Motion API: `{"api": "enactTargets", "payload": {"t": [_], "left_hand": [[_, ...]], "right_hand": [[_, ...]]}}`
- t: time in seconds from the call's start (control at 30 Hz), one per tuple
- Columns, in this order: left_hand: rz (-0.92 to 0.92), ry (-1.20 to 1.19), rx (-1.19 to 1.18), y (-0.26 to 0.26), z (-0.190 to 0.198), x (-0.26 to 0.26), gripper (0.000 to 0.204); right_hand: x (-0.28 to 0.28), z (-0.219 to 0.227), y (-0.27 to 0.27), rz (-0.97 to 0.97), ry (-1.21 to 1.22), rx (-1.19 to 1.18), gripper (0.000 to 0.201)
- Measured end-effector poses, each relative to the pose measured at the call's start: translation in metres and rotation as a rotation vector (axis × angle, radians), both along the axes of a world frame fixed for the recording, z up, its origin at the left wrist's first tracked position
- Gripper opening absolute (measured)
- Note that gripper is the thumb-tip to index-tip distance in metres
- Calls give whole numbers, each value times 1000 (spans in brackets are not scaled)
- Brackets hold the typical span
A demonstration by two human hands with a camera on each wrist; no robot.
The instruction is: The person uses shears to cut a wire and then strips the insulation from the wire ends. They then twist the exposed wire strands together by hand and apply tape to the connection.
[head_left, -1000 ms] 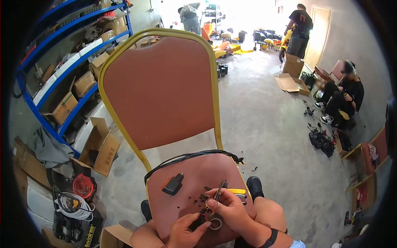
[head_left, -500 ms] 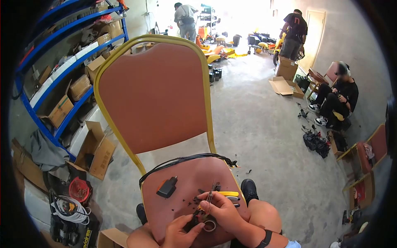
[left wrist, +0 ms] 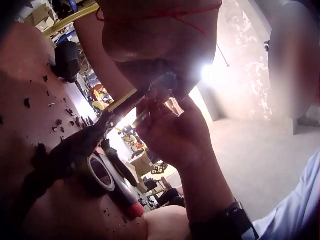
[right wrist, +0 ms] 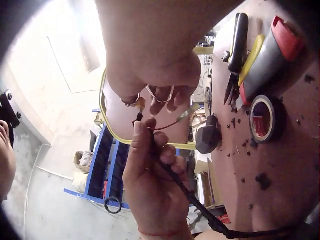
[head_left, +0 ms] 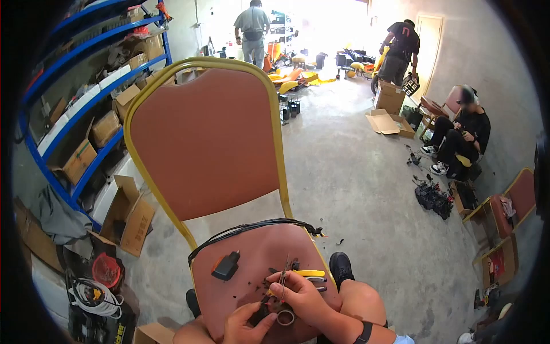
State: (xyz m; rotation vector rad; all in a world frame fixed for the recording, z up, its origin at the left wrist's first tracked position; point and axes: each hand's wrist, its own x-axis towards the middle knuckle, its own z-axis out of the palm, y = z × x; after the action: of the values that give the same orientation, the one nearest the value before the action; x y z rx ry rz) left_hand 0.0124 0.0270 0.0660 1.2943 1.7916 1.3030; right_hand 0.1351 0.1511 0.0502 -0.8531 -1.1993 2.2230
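My left hand (head_left: 243, 325) grips a black-wrapped cable (right wrist: 182, 190) low over the brown chair seat. From the cable's end come a thin red wire (right wrist: 167, 126) and a small orange-tan connector (right wrist: 141, 104), close to the fingers of my right hand (head_left: 302, 295). That hand pinches a thin metal tool (head_left: 283, 277), scissors-like with wire loops at the fingers, pointing away from me. Beside the hands a roll of black tape (right wrist: 281, 120) lies on the seat. Next to it are a grey-and-red knife-like tool (right wrist: 275, 52) and a yellow-handled tool (right wrist: 252, 57).
On the seat (head_left: 212, 298) are a black-and-orange block (head_left: 227, 267) and dark scraps. A bundle of black cables (head_left: 246, 226) lies along its back edge. Blue shelving (head_left: 91, 166) and an open carton (head_left: 134, 226) stand left. A person sits at right (head_left: 467, 135); two others stand farther back.
The head view has shifted, so the chair sits lower and further left. Both hands keep their grips over the seat. At the back, one person now stands more upright and another bends forward.
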Motion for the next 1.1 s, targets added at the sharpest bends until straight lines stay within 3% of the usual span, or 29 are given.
{"api": "enactTargets", "payload": {"t": [0.3, 0.53, 1.1], "left_hand": [[13, -140, -5, -1, -9, 4, 31], [3, -165, -59, -3, -13, 3, 30], [35, -152, -150, -4, -25, 2, 33]], "right_hand": [[1, 0, 1, 1, 4, 7, 32], [2, 10, 0, 16, 14, -113, 32], [0, 4, 4, 6, 53, -92, 32]]}}
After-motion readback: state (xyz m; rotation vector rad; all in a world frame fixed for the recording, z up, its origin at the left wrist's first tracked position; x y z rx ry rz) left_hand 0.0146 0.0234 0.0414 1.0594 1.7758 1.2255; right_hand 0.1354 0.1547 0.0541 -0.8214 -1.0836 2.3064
